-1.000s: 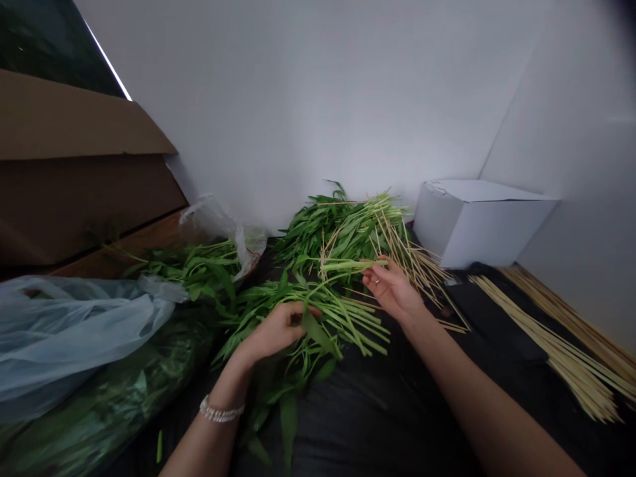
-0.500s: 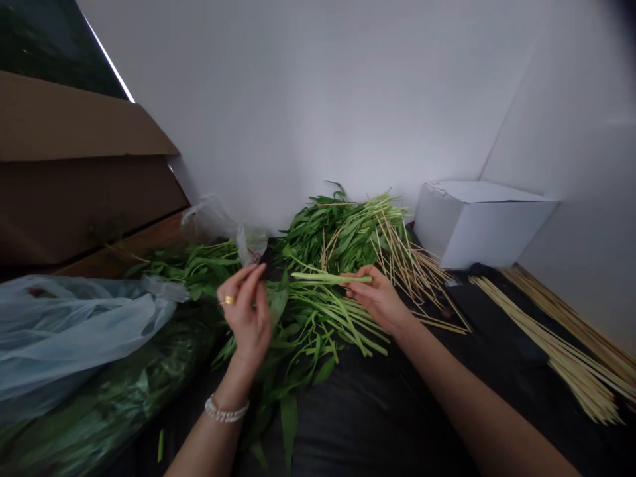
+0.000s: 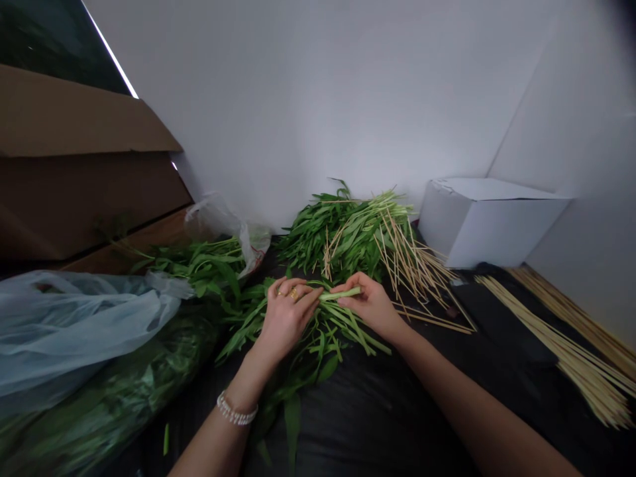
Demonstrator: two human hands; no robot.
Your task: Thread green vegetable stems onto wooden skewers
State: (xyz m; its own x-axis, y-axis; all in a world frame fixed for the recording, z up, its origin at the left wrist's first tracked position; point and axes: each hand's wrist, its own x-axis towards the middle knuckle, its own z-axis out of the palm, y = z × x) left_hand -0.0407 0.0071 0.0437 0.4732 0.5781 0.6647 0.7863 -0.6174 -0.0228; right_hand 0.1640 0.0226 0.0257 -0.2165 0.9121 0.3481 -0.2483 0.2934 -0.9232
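My right hand [image 3: 368, 306] pinches the cut ends of a few pale green water spinach stalks [image 3: 340, 294], holding them level. From the other side my left hand [image 3: 292, 308] closes its fingers over the same stalks, its palm facing down. Rings and a beaded bracelet show on that hand and wrist. Under both hands lies a loose spread of water spinach [image 3: 355, 328], stems to the right and leaves to the left. What sits beneath my left fingers is partly hidden.
Behind lies a larger pile of greens [image 3: 318, 228] with thin sticks [image 3: 405, 255] scattered over it. A white box [image 3: 501, 225] stands right, near bundled sticks [image 3: 571, 354]. Left are bagged greens [image 3: 124, 384], a pale plastic bag [image 3: 84, 324] and a cardboard box [image 3: 84, 205].
My left hand has moved right and down from its raised place onto the stalks. My right hand still holds their ends, slightly lower than before.
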